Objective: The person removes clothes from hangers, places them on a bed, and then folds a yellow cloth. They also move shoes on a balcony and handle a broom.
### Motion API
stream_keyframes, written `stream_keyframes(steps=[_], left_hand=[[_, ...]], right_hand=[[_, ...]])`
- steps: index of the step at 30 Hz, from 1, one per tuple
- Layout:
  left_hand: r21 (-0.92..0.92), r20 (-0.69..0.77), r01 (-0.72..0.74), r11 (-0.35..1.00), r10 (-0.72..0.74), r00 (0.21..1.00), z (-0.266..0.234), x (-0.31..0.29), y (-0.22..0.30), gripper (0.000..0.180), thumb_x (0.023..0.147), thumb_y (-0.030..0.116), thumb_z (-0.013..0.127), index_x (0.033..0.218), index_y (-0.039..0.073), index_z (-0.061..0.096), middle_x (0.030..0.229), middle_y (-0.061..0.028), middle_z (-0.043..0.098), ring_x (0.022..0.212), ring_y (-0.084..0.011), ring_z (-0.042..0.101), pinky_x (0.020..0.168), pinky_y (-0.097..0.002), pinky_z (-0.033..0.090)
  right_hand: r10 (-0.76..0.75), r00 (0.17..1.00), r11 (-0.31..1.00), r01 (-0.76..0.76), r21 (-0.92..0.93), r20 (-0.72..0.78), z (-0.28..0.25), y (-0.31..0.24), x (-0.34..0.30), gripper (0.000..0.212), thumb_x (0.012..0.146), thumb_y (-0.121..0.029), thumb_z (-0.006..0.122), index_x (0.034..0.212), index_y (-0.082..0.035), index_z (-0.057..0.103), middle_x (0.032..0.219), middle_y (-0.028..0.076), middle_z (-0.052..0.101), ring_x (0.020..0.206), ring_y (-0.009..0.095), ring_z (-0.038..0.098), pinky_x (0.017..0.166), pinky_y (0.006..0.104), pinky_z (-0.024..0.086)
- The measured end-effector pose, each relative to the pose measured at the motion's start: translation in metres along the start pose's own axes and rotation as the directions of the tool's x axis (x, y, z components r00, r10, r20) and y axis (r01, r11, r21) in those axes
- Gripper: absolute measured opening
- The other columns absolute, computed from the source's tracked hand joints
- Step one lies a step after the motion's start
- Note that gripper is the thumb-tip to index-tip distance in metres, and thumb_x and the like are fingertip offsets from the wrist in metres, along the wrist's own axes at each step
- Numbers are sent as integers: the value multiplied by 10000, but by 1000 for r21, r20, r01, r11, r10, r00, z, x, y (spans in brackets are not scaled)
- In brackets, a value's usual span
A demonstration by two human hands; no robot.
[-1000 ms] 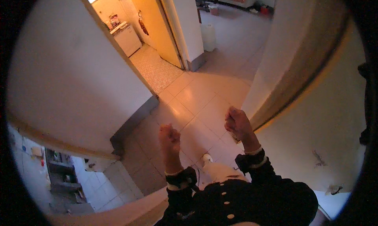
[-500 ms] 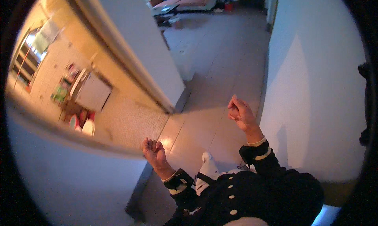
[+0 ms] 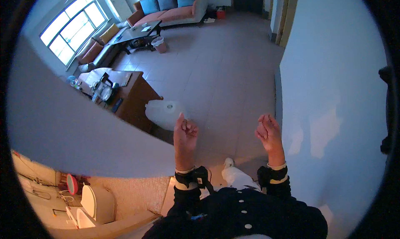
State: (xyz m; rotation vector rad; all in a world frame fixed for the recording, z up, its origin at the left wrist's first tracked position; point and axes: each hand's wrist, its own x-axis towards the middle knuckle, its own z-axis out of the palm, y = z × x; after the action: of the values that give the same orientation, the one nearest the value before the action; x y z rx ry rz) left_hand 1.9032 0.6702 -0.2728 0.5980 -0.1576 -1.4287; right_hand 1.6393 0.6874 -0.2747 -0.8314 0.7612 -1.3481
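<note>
My left hand (image 3: 185,135) is held up in front of me with its fingers curled in and nothing visible in them. Level with it on the right, my right hand (image 3: 270,135) is also loosely closed, holding nothing that I can see. Black bands circle both wrists over dark sleeves. Beyond my left hand, on the floor, stands a whitish translucent plastic container (image 3: 160,112) with a small round opening or cap on top. Neither hand touches anything. My right hand is nearest to the white wall (image 3: 329,93).
A brown wooden cabinet (image 3: 139,97) with small items stands past the wall corner at left. Farther off are a low table (image 3: 137,32), a pink bin (image 3: 159,45) and a sofa (image 3: 175,15). At lower left a doorway shows a lit bathroom with a toilet (image 3: 98,203).
I have moved forward past the bathroom doorway, and more of the living room shows. My left hand has risen and moved right in view; both hands stay curled.
</note>
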Motion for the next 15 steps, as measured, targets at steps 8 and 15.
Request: stream_keyframes(steps=[8,15], left_hand=[[71,8,-18,997,17,1000,53,261,18,244,937,250,449,755,109,526,533,47,323,444,-71,263,447,-220,265],[238,251,125,963,-185,950,165,545,-41,108,874,161,560,965,107,542,567,62,333,466,-47,294,454,-201,267]], right_hand=[[11,998,999,-14,-45,-58,-23,-13,288,319,921,-361,455,727,-108,464,494,-53,280,435,55,246,459,232,268],[-171,985,975,164,-151,-33,-50,-21,570,381,908,-383,464,627,-136,393,495,-41,291,440,66,260,437,244,235]])
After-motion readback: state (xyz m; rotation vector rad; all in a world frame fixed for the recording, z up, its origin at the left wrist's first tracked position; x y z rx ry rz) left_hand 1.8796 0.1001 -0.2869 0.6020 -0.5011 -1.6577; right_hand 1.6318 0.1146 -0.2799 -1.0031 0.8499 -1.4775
